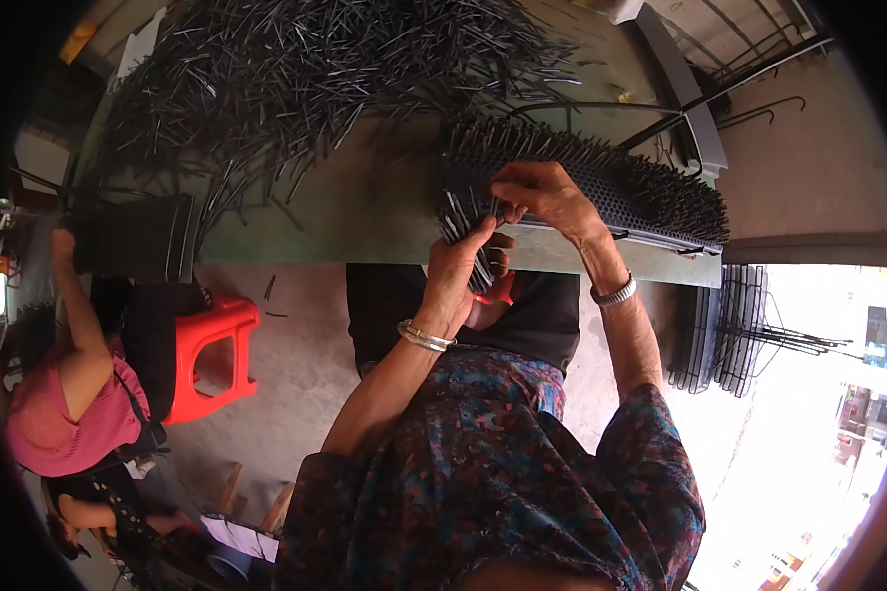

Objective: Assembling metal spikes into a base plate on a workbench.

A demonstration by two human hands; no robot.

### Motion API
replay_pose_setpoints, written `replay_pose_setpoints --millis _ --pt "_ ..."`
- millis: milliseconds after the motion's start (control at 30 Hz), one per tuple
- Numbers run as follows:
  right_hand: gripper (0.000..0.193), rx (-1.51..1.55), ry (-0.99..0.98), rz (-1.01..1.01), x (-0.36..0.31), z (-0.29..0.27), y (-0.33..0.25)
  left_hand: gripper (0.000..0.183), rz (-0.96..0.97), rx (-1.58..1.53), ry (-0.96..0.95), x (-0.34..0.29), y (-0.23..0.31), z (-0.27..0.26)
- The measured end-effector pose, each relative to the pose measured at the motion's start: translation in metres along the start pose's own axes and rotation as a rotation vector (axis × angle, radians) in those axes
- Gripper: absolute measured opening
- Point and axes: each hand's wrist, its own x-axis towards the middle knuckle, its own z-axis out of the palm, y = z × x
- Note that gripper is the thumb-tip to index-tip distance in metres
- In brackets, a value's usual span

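- Left hand (452, 268) grips a bundle of dark sticks (454, 221), 1 o'clock from centre.
- Right hand (552, 201) bends its fingers at the bundle; whether they pinch a stick, I cannot tell.
- Perforated black rack (616, 207): 2 o'clock.
- Loose-stick pile (315, 74): 11 o'clock.

1. Red plastic stool (184, 369) on my left, on the grey floor (306, 340).
2. Co-worker in a pink top (94, 424), just beyond the stool.
3. Second person in dark dotted clothing (123, 512), lower left, partly blurred.
4. Black wire racks (744, 325) standing on my right.
5. Thin hooked rods (774, 110) by the wall (808, 172), upper right.
6. Bright opening (798, 424) past the racks, mostly washed out.
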Motion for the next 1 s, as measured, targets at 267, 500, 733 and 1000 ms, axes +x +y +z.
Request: replay_pose_setpoints --millis 267,500,733,1000 --pt "0.014 -0.294 0.585 -0.266 0.002 -0.009 -0.016 0.029 -0.093 -0.043 0.111 0.001 0.004 -0.002" --pt "0.011 -0.484 0.678 -0.417 0.031 -0.012 0.008 0.027 -0.164 -0.062 0.094 0.014 -0.011 0.003" --pt "0.011 -0.523 0.643 -0.435 0.032 -0.014 0.003 0.021 -0.123 -0.139 0.138 0.011 -0.016 -0.005" --pt "0.017 -1.008 0.594 -0.684 0.036 -0.022 0.017 0.026 -0.131 -0.082 0.067 0.006 -0.012 -0.002"
